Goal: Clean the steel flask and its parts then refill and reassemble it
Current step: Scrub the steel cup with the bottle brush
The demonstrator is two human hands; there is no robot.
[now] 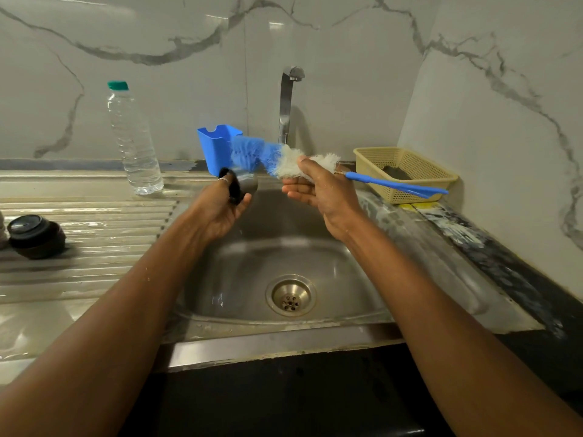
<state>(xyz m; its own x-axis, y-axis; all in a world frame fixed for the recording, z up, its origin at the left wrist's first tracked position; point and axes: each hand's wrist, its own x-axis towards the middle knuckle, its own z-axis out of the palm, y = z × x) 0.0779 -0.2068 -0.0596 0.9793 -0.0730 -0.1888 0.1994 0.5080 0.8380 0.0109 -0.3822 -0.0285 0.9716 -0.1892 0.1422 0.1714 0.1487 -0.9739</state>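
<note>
Steel drainboard [94, 216] holds flask lid [36, 236]; marble walls [347, 42].

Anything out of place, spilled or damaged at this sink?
The right hand grips the brush by its white bristles, not its blue handle, which sticks out right. The left hand holds a steel cup. A black cap lies tilted on the drainboard. White smears mark the dark counter edge.
</note>
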